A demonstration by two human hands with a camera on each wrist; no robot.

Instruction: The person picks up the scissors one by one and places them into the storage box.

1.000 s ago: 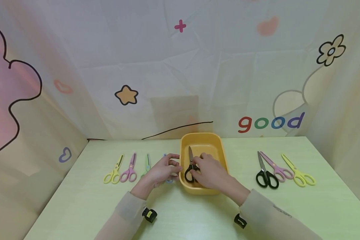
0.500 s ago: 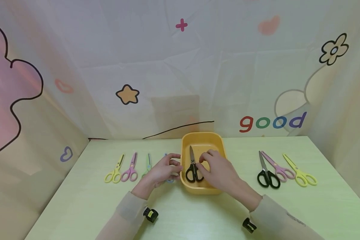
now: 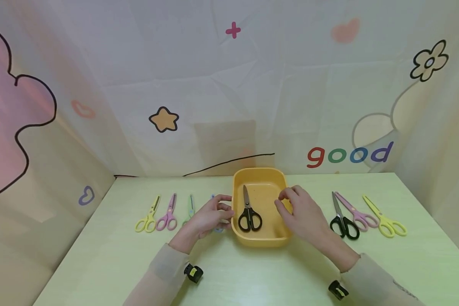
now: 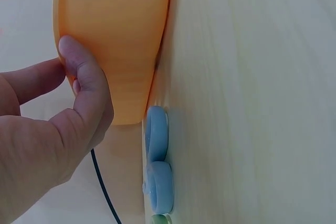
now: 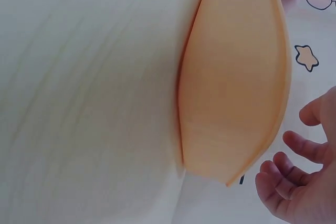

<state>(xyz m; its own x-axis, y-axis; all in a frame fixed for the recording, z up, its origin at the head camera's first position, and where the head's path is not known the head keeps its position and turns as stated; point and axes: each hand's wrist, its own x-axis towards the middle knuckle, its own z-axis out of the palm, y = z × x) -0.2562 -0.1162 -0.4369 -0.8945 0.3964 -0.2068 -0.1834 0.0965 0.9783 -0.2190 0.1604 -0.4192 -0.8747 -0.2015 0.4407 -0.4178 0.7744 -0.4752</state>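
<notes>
Inside the yellow plastic bin point(image 3: 269, 242), black-handled scissors point(image 3: 250, 219) lie along the left side, blades pointing away. My left hand point(image 3: 213, 216) holds the bin's left rim; in the left wrist view its fingers point(image 4: 86, 77) curl against the outer wall by the edge. Above the bin's right rim hovers my right hand point(image 3: 304, 214), fingers loosely bent and nothing in them. The right wrist view shows those fingers point(image 5: 302, 148) apart from the bin wall point(image 5: 231, 82). Blue scissors point(image 4: 160, 182) lie on the table beside the bin, partly hidden by my left hand in the head view.
Left of the bin lie small yellow scissors point(image 3: 148, 219), pink scissors point(image 3: 168, 216) and green scissors point(image 3: 191, 208). At right are black-handled scissors point(image 3: 342, 221), pink scissors point(image 3: 361, 216) and yellow scissors point(image 3: 386, 221). A printed curtain point(image 3: 233, 93) stands behind the table point(image 3: 252, 276).
My right hand let go of the black-handled scissors in the bin and moved right, to above the right rim. The left hand stayed at the left rim.
</notes>
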